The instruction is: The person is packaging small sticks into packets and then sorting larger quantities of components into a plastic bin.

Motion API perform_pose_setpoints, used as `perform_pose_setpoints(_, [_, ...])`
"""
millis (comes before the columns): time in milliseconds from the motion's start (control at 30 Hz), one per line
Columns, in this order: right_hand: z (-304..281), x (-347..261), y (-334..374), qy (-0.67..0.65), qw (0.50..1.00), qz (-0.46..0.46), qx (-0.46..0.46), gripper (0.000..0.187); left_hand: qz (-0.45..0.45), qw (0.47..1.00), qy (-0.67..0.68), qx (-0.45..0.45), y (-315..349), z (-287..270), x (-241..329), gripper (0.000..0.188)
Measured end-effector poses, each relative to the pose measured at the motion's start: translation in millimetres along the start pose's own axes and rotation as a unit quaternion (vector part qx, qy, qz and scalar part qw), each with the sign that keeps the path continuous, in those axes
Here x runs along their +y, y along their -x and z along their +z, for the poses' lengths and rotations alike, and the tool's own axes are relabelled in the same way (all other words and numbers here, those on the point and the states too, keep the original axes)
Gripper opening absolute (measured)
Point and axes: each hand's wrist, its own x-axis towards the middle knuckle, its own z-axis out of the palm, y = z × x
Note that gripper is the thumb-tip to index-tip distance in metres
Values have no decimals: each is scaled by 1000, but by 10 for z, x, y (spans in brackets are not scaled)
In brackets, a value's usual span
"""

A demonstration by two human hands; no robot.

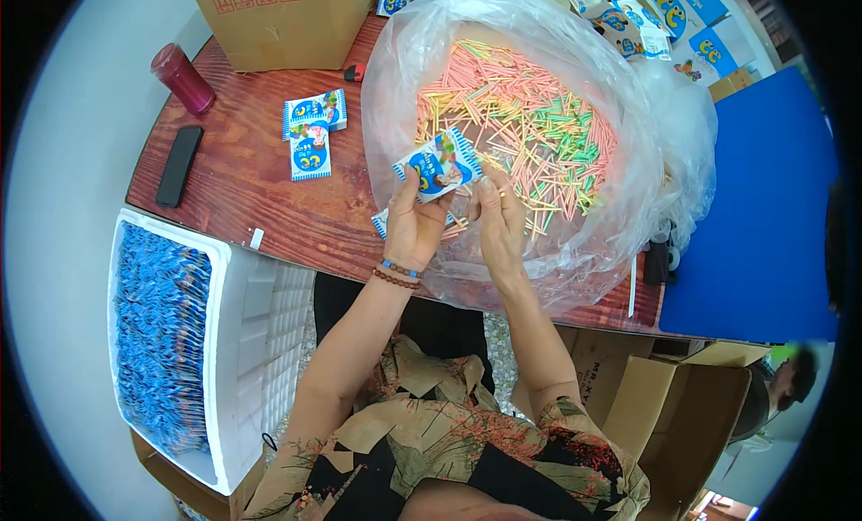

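Observation:
My left hand point(416, 227) grips a blue and white sachet point(438, 166) between thumb and fingers, tilted over the near left part of a large clear plastic bag point(395, 81). Inside the spread bag lie many thin pink, yellow and green sticks point(548, 126). Close to the sachet's right end is my right hand point(500, 220), its thumb and fingers drawn together; whatever is between them is too small to name. Another sachet point(381, 223) lies partly hidden beneath my left hand. Two more sachets point(311, 153) overlap on the wooden table, left of the bag.
A white foam box point(220, 341) packed with blue sachets stands at the left. On the table are a black phone point(180, 166), a red tumbler point(184, 79) and a cardboard box point(287, 27). A blue board point(745, 216) lies right. Open cartons point(682, 413) stand below; a person point(781, 386) is beyond.

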Motion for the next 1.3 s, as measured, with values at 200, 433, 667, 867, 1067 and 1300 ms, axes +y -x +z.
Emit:
perform_pose_setpoints(200, [108, -100, -80, -9, 1000, 19, -14, 22, 26, 999, -44, -17, 98, 136, 65, 30])
perform_pose_setpoints(433, [-224, 144, -113, 261, 956, -28, -128, 21, 236, 926, -293, 41, 276, 42, 510, 23])
perform_pose_setpoints(667, [17, -198, -257, 100, 983, -37, -149, 23, 212, 877, -431, -27, 313, 280, 571, 30])
perform_pose_setpoints(867, [86, 31, -417, 109, 977, 28, -179, 25, 133, 864, -485, 16, 291, 139, 940, 19])
perform_pose_setpoints(1067, [-573, 372, -380, 485, 869, 16, -101, 21, 214, 758, -599, 145, 86, -311, 1721, 16])
perform_pose_setpoints(1300, [-760, 306, -277, 573, 817, -41, -46, 14, 312, 380, -837, 239, -249, -425, 1692, 49])
